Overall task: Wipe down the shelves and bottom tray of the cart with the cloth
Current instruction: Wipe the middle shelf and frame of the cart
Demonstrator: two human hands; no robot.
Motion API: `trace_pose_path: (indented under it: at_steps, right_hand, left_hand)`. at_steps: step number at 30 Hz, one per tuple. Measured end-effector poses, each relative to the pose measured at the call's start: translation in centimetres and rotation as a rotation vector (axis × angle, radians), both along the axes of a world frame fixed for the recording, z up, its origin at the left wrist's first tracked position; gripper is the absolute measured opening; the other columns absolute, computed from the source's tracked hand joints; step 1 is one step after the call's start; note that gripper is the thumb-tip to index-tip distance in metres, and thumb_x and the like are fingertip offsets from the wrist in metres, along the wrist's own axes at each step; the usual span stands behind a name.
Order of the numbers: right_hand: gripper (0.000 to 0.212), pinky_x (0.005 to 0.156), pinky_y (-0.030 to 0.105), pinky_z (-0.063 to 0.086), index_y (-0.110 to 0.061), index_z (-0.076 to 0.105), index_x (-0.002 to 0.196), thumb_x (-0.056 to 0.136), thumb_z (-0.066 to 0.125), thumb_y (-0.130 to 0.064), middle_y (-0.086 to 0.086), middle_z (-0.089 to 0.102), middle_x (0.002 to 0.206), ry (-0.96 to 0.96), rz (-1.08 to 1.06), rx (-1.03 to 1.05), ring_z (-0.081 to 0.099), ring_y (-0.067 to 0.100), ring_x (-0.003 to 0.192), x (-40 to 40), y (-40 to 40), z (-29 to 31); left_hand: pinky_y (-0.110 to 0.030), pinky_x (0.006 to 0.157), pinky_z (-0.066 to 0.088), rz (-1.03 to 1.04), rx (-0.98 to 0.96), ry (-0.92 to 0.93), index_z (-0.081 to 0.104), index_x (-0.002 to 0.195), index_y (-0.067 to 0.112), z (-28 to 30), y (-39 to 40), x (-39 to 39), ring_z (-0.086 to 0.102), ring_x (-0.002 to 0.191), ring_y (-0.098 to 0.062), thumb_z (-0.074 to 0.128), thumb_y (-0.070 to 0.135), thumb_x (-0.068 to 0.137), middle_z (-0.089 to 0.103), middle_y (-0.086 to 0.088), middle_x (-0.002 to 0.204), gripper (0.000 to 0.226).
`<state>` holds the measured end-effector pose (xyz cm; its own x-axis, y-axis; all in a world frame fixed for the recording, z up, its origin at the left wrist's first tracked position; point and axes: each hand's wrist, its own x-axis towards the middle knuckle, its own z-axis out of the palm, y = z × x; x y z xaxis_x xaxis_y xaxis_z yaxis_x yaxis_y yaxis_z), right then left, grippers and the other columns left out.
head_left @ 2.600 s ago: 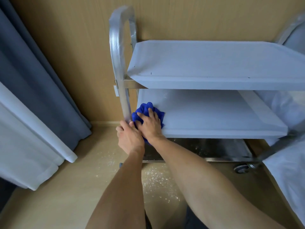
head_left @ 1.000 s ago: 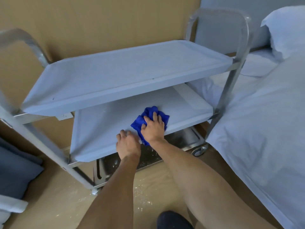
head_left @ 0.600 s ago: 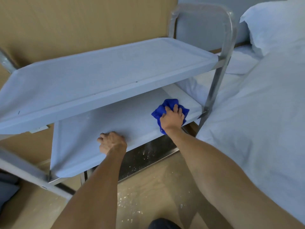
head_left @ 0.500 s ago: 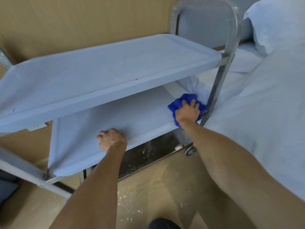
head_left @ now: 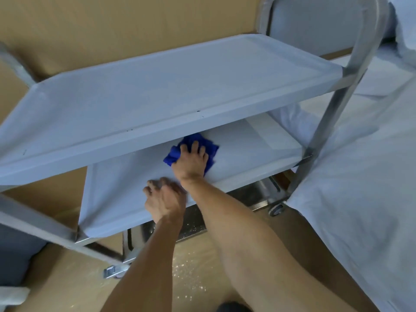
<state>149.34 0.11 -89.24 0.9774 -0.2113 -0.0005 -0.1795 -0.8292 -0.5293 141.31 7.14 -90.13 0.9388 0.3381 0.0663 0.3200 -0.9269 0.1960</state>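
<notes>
cloth (head_left: 172, 155): on middle shelf (head_left: 247, 152), pressed by right hand (head_left: 191, 162), fingers spread
left hand (head_left: 163, 199): blurred, seems curled over shelf edge

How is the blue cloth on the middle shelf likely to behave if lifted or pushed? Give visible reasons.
Probably floppy: the blue cloth lies bunched in folds under the right hand. Likely light and easy to slide, as spread fingers alone press it on the smooth middle shelf. Unlikely to roll or tip.

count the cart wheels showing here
2. The right caster sits beside the bed; the left caster is at the near left corner of the cart. Far-side ones may be hidden.
</notes>
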Motion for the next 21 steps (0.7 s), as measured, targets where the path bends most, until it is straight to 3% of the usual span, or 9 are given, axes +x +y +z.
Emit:
trace_pose_path:
  at_steps: [3, 6, 9, 14, 18, 21]
  right_hand:
    - [0.054, 0.111, 0.049, 0.029, -0.021, 0.053, 0.136, 0.085, 0.064, -0.032, 0.015, 0.03, 0.155, -0.007, 0.005, -0.005, 0.03, 0.04, 0.138, 0.0, -1.1, -0.3]
    - [0.049, 0.109, 0.047, 0.03, -0.025, 0.056, 0.131, 0.084, 0.064, -0.033, 0.013, 0.033, 0.153, -0.064, -0.164, -0.002, 0.032, 0.039, 0.136, -0.5, -5.4, -0.7]
    - [0.05, 0.115, 0.055, 0.023, -0.024, 0.053, 0.135, 0.088, 0.066, -0.034, 0.016, 0.024, 0.158, -0.055, -0.358, 0.011, 0.022, 0.044, 0.143, -0.7, -11.5, -0.6]
    - [0.054, 0.12, 0.057, 0.013, -0.021, 0.043, 0.144, 0.093, 0.057, -0.032, 0.018, 0.012, 0.163, 0.005, -0.623, -0.021, 0.01, 0.046, 0.148, 0.1, -20.7, -0.4]
    - [0.062, 0.12, 0.058, 0.009, -0.017, 0.031, 0.152, 0.096, 0.048, -0.038, 0.022, 0.006, 0.164, 0.052, -0.693, -0.053, 0.008, 0.048, 0.148, 2.2, -19.7, -0.7]
    - [0.064, 0.117, 0.058, 0.013, -0.015, 0.034, 0.151, 0.093, 0.051, -0.037, 0.026, 0.014, 0.161, 0.022, -0.594, -0.066, 0.015, 0.05, 0.144, 3.1, -14.1, -1.0]
  left_hand:
    - [-0.038, 0.065, 0.036, -0.004, 0.029, 0.032, 0.063, 0.115, 0.012, 0.6, -0.2, 0.0, 0.045, 0.108, -0.034, 0.041, 0.032, 0.094, 0.052, -0.017, 0.117, 0.037]
    - [-0.037, 0.068, 0.042, -0.024, 0.039, 0.042, 0.064, 0.115, 0.011, 0.7, -0.1, -0.2, 0.047, 0.108, -0.034, 0.045, 0.031, 0.093, 0.053, -0.016, 0.115, 0.035]
    - [-0.036, 0.069, 0.043, -0.053, 0.027, 0.017, 0.067, 0.109, 0.011, 1.6, 1.1, 0.1, 0.053, 0.105, -0.032, 0.047, 0.018, 0.09, 0.058, -0.012, 0.109, 0.029]
    - [-0.031, 0.065, 0.036, -0.069, -0.07, -0.188, 0.069, 0.095, 0.007, 0.8, 3.2, 0.2, 0.058, 0.096, -0.03, 0.047, 0.019, 0.087, 0.066, -0.011, 0.096, 0.026]
    - [-0.03, 0.06, 0.03, -0.028, -0.153, -0.282, 0.069, 0.085, 0.005, 0.6, 3.4, 0.6, 0.057, 0.09, -0.03, 0.049, 0.021, 0.082, 0.066, -0.01, 0.088, 0.026]
    - [-0.03, 0.06, 0.03, -0.022, -0.188, -0.265, 0.068, 0.084, 0.006, 0.6, 3.7, 1.0, 0.056, 0.091, -0.029, 0.044, 0.022, 0.079, 0.065, -0.009, 0.086, 0.029]
